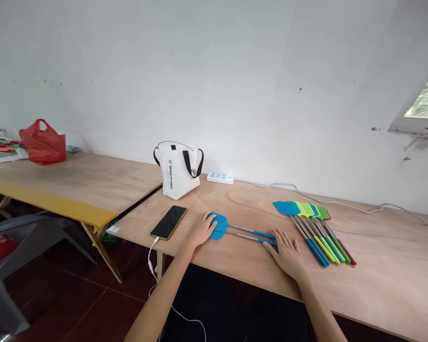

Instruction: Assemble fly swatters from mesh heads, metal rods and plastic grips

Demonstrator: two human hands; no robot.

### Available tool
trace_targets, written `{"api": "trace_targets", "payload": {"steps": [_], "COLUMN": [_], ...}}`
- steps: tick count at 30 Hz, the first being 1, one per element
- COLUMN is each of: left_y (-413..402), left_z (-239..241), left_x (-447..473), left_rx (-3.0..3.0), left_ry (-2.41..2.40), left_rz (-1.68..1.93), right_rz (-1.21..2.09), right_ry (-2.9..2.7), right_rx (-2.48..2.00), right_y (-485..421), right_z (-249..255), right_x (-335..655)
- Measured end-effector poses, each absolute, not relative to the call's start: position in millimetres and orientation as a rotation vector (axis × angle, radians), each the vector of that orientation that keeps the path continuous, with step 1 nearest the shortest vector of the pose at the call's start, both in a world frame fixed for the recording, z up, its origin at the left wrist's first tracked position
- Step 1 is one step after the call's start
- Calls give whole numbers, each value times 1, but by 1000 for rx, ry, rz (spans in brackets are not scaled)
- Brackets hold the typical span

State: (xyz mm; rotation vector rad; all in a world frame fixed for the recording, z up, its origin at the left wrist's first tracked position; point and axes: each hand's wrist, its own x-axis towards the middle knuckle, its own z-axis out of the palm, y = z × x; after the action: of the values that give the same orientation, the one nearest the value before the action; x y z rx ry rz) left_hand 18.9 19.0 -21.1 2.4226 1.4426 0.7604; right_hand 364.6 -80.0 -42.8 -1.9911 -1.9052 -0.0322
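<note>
Two blue fly swatters [219,227] with metal shafts lie side by side on the wooden table, heads to the left and handles to the right. My left hand [200,229] rests over the left edge of their heads, fingers stretched out. At the other end, my right hand [286,251] lies flat with spread fingers, its fingertips touching the blue handle ends. To the right of that hand is a fanned row of several fly swatters [312,228] in blue, yellow-green, green and red, their heads overlapping.
Left of my left hand lies a black phone [169,222] on a white cable. Behind it stand a white bag [178,173] and a power strip [220,178], whose cord runs along the wall. A red plastic bag [44,145] sits on the neighbouring table [103,180]. A grey chair [32,256] is below.
</note>
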Motion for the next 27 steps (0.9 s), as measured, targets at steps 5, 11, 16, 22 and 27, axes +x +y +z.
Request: {"api": "trace_targets", "payload": {"steps": [5,11,16,22,27], "left_y": [20,19,19,17,16], "left_z": [-22,-21,-21,-19,-18], "left_x": [19,20,20,21,21], "left_rx": [2464,2483,2494,2481,2473], "left_ry": [1431,1452,1477,1468,1480], "left_rz": [716,710,685,685,666], "right_rz": [-19,2,22,60,86], "right_ry": [-1971,-1978,-2007,-2017,-2008], "right_rx": [-1979,-2002,-1998,-2002,-2020], "right_y": [-80,-82,-84,-84,-85], "right_z": [-42,-38,-33,-31,-26], "right_x": [365,362,359,359,356]}}
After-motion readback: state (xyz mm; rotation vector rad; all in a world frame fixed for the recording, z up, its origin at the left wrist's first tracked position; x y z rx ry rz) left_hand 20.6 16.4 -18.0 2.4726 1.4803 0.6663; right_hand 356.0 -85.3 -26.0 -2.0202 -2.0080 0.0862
